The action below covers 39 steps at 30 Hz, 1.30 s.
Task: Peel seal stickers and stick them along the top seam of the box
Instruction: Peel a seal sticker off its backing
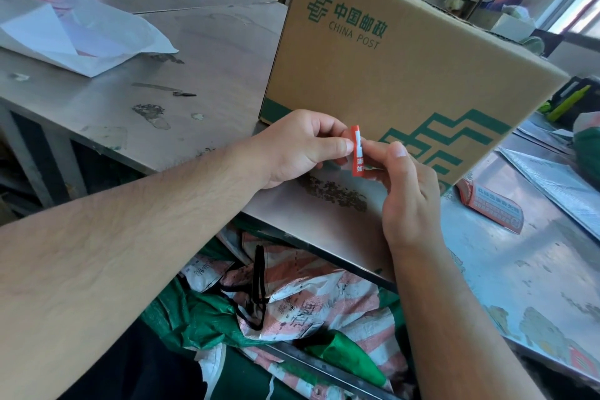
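Observation:
A brown China Post cardboard box (406, 55) with green print stands on the metal table, its near side facing me and its top out of sight. In front of its lower edge I hold a small red seal sticker (358, 153) with white lettering, upright. My left hand (302, 149) pinches its left edge between thumb and fingers. My right hand (406, 188) pinches its right edge with thumb and fingertips. Both hands hover just above the table corner, a little short of the box.
The metal table (201, 52) carries white paper sheets (74, 29) at the far left and a small blade (183, 93). A red sticker sheet (490, 204) and silver mailers (558, 185) lie to the right. Woven sacks (292, 299) fill the gap below. Shelves stand behind.

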Available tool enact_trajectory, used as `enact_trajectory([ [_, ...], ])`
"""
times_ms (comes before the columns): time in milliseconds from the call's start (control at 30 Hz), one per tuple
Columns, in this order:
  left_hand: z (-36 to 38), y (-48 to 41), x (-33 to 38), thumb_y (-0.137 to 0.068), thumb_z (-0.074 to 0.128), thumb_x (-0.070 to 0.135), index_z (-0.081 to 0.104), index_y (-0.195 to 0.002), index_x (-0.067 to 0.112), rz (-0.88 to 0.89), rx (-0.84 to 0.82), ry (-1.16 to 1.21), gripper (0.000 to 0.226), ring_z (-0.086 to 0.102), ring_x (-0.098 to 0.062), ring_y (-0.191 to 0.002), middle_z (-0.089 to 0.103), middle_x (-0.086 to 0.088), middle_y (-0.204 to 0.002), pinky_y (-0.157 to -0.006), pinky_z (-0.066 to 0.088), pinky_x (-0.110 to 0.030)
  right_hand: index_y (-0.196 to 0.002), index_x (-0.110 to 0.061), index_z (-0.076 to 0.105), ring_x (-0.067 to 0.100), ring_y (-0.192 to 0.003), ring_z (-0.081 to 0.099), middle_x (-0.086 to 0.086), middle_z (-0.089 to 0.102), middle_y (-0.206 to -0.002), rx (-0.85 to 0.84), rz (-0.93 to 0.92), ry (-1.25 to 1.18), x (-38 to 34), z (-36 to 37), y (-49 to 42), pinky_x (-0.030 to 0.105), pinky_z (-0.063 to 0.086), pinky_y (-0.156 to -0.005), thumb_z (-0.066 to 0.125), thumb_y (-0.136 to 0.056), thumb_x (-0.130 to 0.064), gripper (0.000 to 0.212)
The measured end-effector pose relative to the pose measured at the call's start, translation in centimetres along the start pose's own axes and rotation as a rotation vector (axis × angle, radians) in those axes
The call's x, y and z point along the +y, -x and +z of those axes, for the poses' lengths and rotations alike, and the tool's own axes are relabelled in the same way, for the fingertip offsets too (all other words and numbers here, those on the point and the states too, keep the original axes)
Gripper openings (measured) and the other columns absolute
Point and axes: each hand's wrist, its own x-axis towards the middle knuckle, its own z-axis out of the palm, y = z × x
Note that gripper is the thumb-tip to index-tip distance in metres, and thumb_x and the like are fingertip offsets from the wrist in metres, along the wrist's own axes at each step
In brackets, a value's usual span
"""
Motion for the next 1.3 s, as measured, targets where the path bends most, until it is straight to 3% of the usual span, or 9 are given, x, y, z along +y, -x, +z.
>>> enact_trajectory([
  [433,0.1,0.1,0.1,-0.094,0.061,0.006,0.069,-0.095,0.007,0.005,0.015,0.015,0.008,0.060,-0.007,-0.073,0.068,-0.017,-0.090,-0.057,0.043,-0.010,-0.116,-0.013,0.075,0.027,-0.104,0.071,0.008,0.077,-0.104,-0.015,0.053,-0.019,0.9,-0.1,-0.1,0.058,0.052,-0.090,0.030,-0.104,-0.037,0.052],
  [600,0.1,0.0,-0.1,-0.093,0.061,0.003,0.069,-0.097,0.002,0.011,0.017,0.043,0.009,0.061,-0.011,-0.074,0.069,-0.016,-0.090,-0.061,0.046,-0.010,-0.104,-0.027,0.078,0.024,-0.103,0.069,0.005,0.077,-0.102,-0.013,0.057,-0.015,0.6,0.1,-0.1,0.054,0.052,-0.090,0.029,-0.103,-0.037,0.050],
  [767,0.1,0.0,0.0,-0.093,0.061,0.000,0.067,-0.102,-0.005,0.024,0.027,0.028,0.012,0.059,0.005,-0.060,0.066,-0.006,-0.081,-0.057,0.042,-0.006,-0.106,-0.016,0.078,0.020,-0.103,0.068,0.004,0.076,-0.105,-0.020,0.041,0.032,0.2,0.1,-0.1,0.046,0.052,-0.086,0.033,-0.101,-0.040,0.051],
  [900,0.1,0.1,0.1,-0.093,0.060,0.000,0.067,-0.103,-0.006,0.031,0.030,0.031,0.013,0.058,0.006,-0.059,0.066,-0.007,-0.081,-0.055,0.041,-0.005,-0.105,-0.021,0.078,0.020,-0.098,0.069,0.001,0.076,-0.100,-0.009,0.019,0.034,-0.1,0.1,0.1,0.046,0.053,-0.084,0.037,-0.101,-0.039,0.045],
  [1000,0.1,0.2,0.2,-0.093,0.061,0.002,0.068,-0.099,0.000,0.030,0.040,0.034,0.009,0.058,0.002,-0.062,0.067,-0.013,-0.088,-0.055,0.042,-0.008,-0.110,-0.027,0.076,0.019,-0.096,0.068,0.002,0.076,-0.099,-0.027,0.028,0.047,-0.1,0.2,0.1,0.048,0.053,-0.084,0.035,-0.100,-0.043,0.045],
  [1100,0.0,0.2,0.2,-0.094,0.062,0.010,0.066,-0.091,0.010,0.022,0.030,0.069,0.005,0.061,-0.010,-0.073,0.068,-0.009,-0.085,-0.057,0.043,-0.014,-0.114,-0.033,0.073,0.022,-0.102,0.069,0.003,0.078,-0.101,-0.044,0.070,-0.045,0.0,0.2,0.0,0.051,0.051,-0.087,0.031,-0.101,-0.044,0.045],
  [1300,0.1,0.2,0.2,-0.094,0.063,0.011,0.067,-0.093,0.013,0.017,0.012,0.077,0.005,0.062,-0.005,-0.072,0.069,-0.005,-0.086,-0.057,0.044,-0.013,-0.103,-0.037,0.078,0.023,-0.106,0.068,0.000,0.079,-0.101,-0.031,0.137,-0.136,0.1,0.0,-0.3,0.049,0.048,-0.089,0.030,-0.097,-0.050,0.051],
])
